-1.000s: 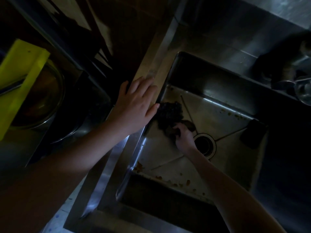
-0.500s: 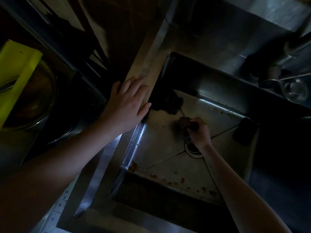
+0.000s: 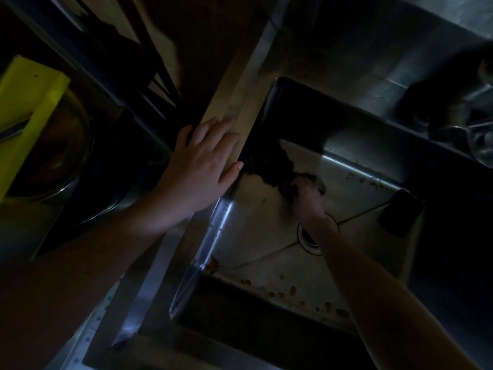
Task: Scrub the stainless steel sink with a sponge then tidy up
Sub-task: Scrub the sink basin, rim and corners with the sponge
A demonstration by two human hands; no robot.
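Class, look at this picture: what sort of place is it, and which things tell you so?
Probably a dim kitchen: a steel sink with a drain, food scraps on its floor, and a metal bowl beside it.

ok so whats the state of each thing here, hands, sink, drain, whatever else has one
left hand: open, flat on the sink's rim
right hand: down in the basin, closed on the sponge
sponge: gripped, pressed to the sink floor
sink: dirty, brown bits along its near edge
dark clump: piled in the far left corner
drain: open, partly hidden by the forearm
dark block: lying untouched at the right wall
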